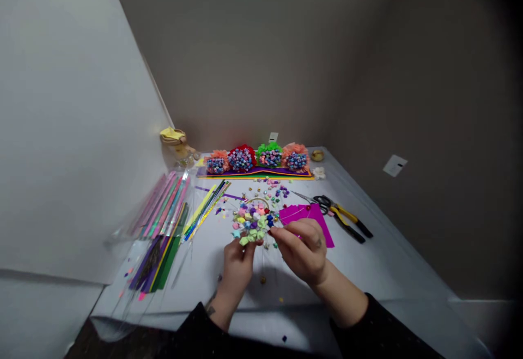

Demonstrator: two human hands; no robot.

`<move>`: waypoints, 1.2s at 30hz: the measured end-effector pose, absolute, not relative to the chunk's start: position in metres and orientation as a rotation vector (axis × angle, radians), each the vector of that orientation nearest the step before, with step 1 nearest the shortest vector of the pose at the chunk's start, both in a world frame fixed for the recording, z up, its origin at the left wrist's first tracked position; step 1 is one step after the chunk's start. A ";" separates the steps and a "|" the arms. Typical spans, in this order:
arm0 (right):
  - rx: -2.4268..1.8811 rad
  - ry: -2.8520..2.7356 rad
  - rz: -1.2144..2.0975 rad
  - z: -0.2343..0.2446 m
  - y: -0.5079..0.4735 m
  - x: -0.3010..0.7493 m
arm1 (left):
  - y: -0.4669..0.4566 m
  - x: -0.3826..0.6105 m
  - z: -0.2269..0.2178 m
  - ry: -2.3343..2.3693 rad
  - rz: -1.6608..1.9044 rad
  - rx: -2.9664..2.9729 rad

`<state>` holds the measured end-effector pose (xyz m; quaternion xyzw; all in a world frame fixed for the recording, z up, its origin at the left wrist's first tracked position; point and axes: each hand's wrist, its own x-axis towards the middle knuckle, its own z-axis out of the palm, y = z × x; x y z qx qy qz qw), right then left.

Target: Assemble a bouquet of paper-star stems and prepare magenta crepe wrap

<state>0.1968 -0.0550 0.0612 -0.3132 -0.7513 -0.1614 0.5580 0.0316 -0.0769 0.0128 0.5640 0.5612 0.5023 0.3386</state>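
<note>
Dark sleeves (379,329) lowest; my left hand (238,266) grips the paper-star cluster (253,223) underneath, right hand (304,250) apparently pinching its edge; next calls for steadiness.

The left grip (239,263) and the right grip (304,250) are bare hands, uncovered from the fingertips to partway up the forearms. Each arm wears a long black sleeve of plain, matte cloth. The left sleeve (196,323) stops a little above the wrist. The right sleeve (384,326) has a loose, wide cuff. A small dark tattoo (211,309) marks the left forearm near the wrist; its design is too blurred to read.
</note>
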 end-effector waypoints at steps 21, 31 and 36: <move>-0.849 -1.585 -0.414 0.040 -0.049 0.187 | -0.088 0.053 0.022 1.377 1.229 1.276; -1.148 -1.817 0.490 0.018 -0.087 0.169 | -0.085 0.038 0.017 1.167 1.442 0.811; -1.256 -1.999 0.544 0.013 -0.085 0.155 | -0.086 0.044 0.017 1.042 1.435 0.647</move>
